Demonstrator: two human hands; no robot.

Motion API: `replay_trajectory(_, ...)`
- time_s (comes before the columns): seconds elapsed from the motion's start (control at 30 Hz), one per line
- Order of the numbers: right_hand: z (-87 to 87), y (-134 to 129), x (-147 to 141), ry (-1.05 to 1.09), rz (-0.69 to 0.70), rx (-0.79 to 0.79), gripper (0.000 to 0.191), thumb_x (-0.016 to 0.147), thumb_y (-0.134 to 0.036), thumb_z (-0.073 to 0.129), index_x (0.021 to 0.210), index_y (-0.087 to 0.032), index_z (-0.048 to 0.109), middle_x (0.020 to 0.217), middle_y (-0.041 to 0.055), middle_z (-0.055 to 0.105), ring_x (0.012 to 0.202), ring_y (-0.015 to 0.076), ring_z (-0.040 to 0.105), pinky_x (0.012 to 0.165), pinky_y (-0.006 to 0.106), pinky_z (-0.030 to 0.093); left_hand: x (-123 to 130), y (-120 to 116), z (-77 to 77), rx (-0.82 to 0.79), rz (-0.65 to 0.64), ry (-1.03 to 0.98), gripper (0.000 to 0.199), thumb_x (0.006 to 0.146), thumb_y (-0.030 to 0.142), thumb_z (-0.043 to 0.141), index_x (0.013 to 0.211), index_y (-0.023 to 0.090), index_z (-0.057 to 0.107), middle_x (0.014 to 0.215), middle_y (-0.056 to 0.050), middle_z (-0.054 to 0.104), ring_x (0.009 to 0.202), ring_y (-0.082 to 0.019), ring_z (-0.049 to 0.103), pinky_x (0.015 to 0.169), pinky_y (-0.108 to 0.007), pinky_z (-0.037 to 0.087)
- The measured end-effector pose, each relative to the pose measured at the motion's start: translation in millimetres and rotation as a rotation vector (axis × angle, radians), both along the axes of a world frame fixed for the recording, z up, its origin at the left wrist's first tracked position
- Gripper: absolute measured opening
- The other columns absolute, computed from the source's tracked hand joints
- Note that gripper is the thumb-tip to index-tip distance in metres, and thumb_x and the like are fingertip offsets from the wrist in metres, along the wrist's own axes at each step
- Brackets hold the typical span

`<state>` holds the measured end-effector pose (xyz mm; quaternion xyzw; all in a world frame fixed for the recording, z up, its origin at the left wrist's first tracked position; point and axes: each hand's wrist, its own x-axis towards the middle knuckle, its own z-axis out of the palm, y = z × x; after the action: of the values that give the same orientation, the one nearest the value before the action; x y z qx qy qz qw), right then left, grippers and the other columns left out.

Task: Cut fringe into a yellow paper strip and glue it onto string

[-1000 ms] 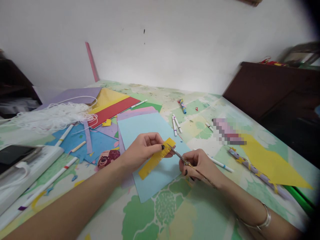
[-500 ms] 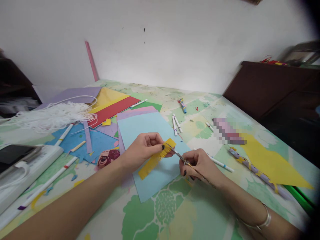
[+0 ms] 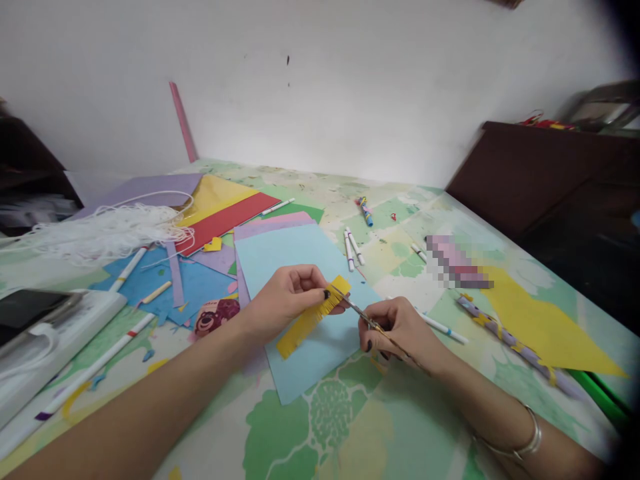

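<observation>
Scissors (image 3: 357, 309) across fringed yellow paper strip (image 3: 306, 327), frame center
Left hand (image 3: 287, 293) pinches strip between fingers (image 3: 311, 299); right hand (image 3: 406, 335) grips scissors, fingers curled.

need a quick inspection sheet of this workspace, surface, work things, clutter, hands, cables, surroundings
Surface: table with a green-patterned cover
Work things: yellow strip with fringed edge; scissors, blades at the strip; light-blue sheet below
Clutter: red sheet, white markers, tangled white cord, paper scraps
Hands: left hand grips the strip; right hand holds the scissors
Cables: white cable near the phone and power bar
Surroundings: pale wall behind; dark cabinet at right
</observation>
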<state>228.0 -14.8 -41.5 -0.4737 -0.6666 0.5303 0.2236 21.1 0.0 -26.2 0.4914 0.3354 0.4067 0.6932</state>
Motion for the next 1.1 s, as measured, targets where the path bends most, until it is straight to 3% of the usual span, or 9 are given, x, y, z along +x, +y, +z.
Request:
replay_trajectory(0.47,-2.6,1.1,0.5,-0.019,-0.022,-0.007,0.014,0.063,-0.021,0.068,0.057,-0.013,0.059,0.036,-0.0072,0.042,0.037,0.0048,0.036,0.036,0.016,0.026,-0.7,0.3,-0.8,0.011,-0.003,0.005,0.013,0.075,0.016,0.064,0.067,0.013,0.053,0.079,-0.008,0.073,0.084,-0.022,0.069,0.089,-0.044,0.049)
replay_trajectory(1.1,0.4,0.5,-1.1,-0.032,-0.034,0.006,0.026,0.061,-0.028,0.073,0.052,-0.014,0.054,0.035,-0.0082,0.039,0.037,0.0046,0.034,0.036,0.017,0.025,-0.3,0.3,-0.8,0.016,-0.005,0.002,0.014,0.074,0.016,0.064,0.066,0.014,0.053,0.078,-0.007,0.072,0.085,-0.022,0.069,0.089,-0.044,0.050)
